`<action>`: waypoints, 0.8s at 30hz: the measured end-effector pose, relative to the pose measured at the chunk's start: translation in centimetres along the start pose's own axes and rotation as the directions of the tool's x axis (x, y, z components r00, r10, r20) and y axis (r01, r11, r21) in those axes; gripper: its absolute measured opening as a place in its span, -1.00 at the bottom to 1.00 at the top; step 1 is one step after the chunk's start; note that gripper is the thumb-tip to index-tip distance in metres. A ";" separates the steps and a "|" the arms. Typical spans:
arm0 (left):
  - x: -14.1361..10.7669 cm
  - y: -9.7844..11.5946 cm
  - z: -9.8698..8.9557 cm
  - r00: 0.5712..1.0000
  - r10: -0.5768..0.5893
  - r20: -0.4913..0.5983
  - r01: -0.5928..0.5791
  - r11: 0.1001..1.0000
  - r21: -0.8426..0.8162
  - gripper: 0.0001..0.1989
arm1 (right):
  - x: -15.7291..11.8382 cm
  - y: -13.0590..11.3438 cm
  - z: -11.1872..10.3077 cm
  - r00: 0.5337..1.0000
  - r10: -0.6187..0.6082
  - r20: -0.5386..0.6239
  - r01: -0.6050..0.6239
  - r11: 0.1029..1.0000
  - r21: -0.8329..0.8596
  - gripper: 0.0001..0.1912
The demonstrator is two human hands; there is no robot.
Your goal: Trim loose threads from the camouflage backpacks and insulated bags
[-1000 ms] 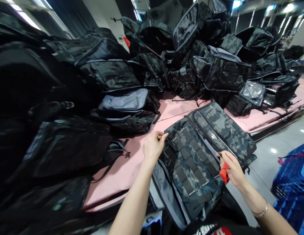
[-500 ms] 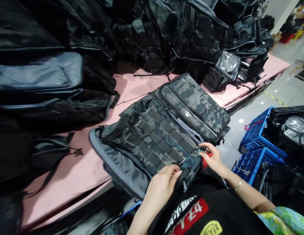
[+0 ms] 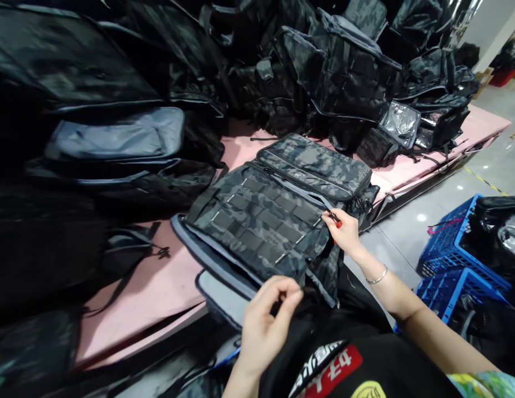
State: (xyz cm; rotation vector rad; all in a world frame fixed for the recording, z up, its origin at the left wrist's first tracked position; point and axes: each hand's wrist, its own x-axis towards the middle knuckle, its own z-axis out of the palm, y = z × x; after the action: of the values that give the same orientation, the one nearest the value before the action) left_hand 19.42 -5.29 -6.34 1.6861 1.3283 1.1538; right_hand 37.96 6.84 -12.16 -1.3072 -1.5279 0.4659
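A dark camouflage backpack (image 3: 277,213) lies on its back in front of me, rows of webbing straps facing up and its near flap unzipped along a grey-lined edge. My right hand (image 3: 345,231) is closed around small snips with red handles (image 3: 338,223), their dark tips at the open zipper by the pack's right side. Over the near edge of the pack, my left hand (image 3: 268,318) pinches thumb and forefinger together. Whatever those fingertips hold, if anything, is too small to make out.
The pink-topped table (image 3: 180,276) carries several more camouflage bags, piled at the back and left, including an open grey-lined one (image 3: 120,135). Small bags with clear windows (image 3: 400,124) stand back right. Blue crates (image 3: 448,249) with dark bags sit on the floor at right.
My right hand has moved up and left along the zipper with the snips. My left hand has risen off the pack's surface, still pinched. The whole view has shifted slightly.
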 end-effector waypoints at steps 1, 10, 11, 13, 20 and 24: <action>0.0 -0.1 -0.1 0.988 -0.109 -0.108 0.104 0.993 -0.046 -0.86 | 0.3 -0.2 0.0 0.999 0.031 0.028 -0.032 0.999 0.042 -0.78; 0.9 -0.9 -0.3 0.833 -0.433 -0.344 0.323 0.886 -0.332 -0.74 | -4.5 -3.7 -2.0 0.965 -0.159 0.210 0.105 0.964 0.244 -0.76; 0.9 -0.9 -0.3 0.827 -0.438 -0.353 0.320 0.883 -0.344 -0.75 | -5.1 -4.1 -2.2 0.949 -0.230 0.214 0.172 0.951 0.255 -0.74; 0.9 -0.8 -0.2 0.822 -0.446 -0.354 0.319 0.875 -0.363 -0.75 | -5.8 -4.7 -2.3 0.911 -0.358 0.203 0.302 0.917 0.260 -0.73; 0.5 -0.8 -0.4 0.840 -0.467 -0.276 0.336 0.847 -0.412 -0.73 | -5.8 -5.5 -1.4 0.858 -0.462 0.222 0.419 0.882 0.216 -0.83; 0.1 -1.2 -0.5 0.839 -0.466 -0.281 0.335 0.849 -0.409 -0.72 | -5.8 -5.6 -1.8 0.883 -0.442 0.158 0.400 0.885 0.238 -0.84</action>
State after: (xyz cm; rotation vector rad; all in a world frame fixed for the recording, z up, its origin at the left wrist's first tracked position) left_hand 18.58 -4.87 -7.23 0.8951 1.5115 1.3858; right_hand 36.06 -0.78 -9.48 -0.7530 -1.8326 0.4676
